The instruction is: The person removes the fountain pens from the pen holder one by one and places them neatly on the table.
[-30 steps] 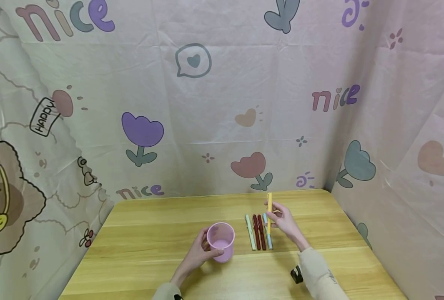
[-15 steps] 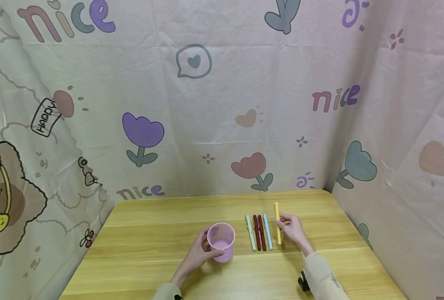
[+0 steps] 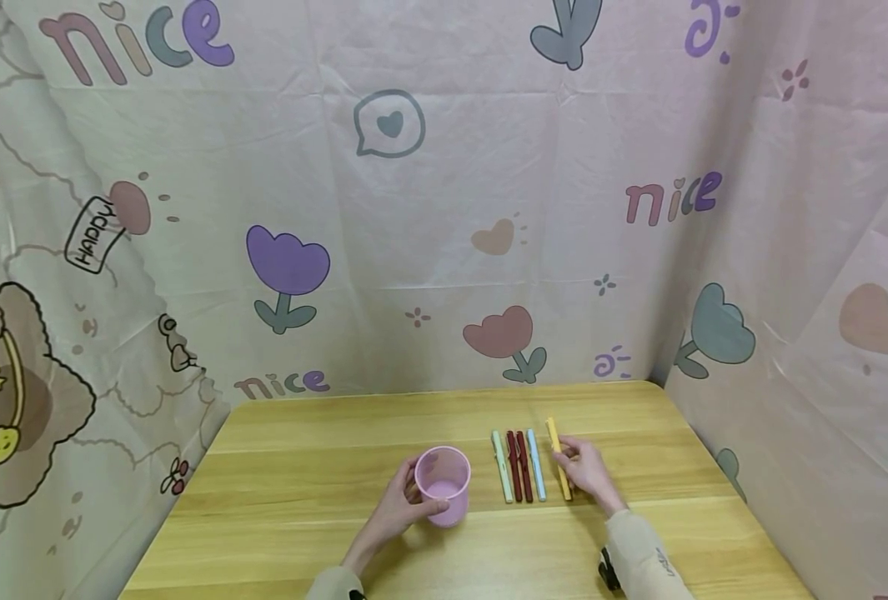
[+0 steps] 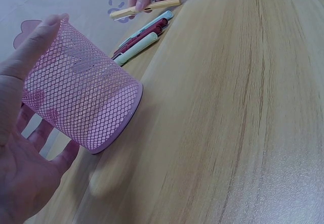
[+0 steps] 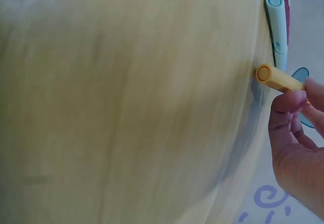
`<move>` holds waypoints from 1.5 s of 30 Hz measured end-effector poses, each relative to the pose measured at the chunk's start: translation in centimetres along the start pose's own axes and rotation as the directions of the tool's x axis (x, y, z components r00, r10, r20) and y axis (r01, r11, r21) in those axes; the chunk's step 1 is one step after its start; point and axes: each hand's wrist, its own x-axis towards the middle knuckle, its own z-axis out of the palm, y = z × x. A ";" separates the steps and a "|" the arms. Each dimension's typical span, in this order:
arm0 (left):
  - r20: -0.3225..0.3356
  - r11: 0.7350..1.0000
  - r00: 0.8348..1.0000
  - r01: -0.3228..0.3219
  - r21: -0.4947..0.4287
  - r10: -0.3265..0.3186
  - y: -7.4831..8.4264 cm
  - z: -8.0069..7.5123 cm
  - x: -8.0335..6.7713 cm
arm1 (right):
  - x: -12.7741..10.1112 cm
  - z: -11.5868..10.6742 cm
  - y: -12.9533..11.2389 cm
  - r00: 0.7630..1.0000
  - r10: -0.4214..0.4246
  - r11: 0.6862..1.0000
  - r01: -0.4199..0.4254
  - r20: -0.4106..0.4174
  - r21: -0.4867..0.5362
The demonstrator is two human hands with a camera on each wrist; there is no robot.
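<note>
My left hand [image 3: 394, 510] holds a pink mesh pen holder [image 3: 449, 505], its thumb on the near side and fingers round the back. The holder's mouth faces up, and its mesh wall [image 4: 83, 77] shows closely in the left wrist view. My right hand [image 3: 589, 472] pinches a yellow pen [image 3: 553, 432] between thumb and fingers, low over the table to the right of a row of pens. That row has a light green pen [image 3: 502, 468], two dark red pens [image 3: 524, 472] and a light blue pen [image 3: 537, 467], lying side by side.
The wood-grain table [image 3: 301, 467] spans the lower view. A patterned cloth [image 3: 413, 208] hangs behind it and along both sides. Dark bands show at both sleeves [image 3: 642, 546].
My right hand has moved the yellow pen right, away from over the light blue pen, and lowered it towards the table, turning it slightly. My left hand and the pen holder have stayed put.
</note>
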 end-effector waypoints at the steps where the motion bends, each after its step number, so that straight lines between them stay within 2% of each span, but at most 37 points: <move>1: 0.002 1.000 1.000 0.000 -0.001 0.000 0.0 0.0 0.0 | 0.0 0.0 0.1 1.000 -0.001 1.000 0.001 0.002 -0.007; 16: 0.011 1.000 1.000 -0.006 -0.006 0.006 -0.1 0.0 0.0 | 0.6 0.5 0.5 0.999 -0.031 0.998 0.033 0.036 -0.047; 22: 0.015 1.000 1.000 -0.002 -0.009 0.003 0.0 0.0 0.0 | 0.6 0.8 0.6 0.998 0.002 0.999 0.001 0.060 -0.042; 35: 0.008 1.000 1.000 0.007 -0.011 -0.007 0.1 0.0 0.0 | 0.7 1.2 0.2 0.998 0.036 0.995 -0.031 0.042 -0.097; 45: 0.009 0.998 0.999 -0.041 0.036 0.041 0.0 -0.1 -0.2 | 0.6 1.3 0.1 0.997 0.059 0.994 -0.055 0.042 -0.091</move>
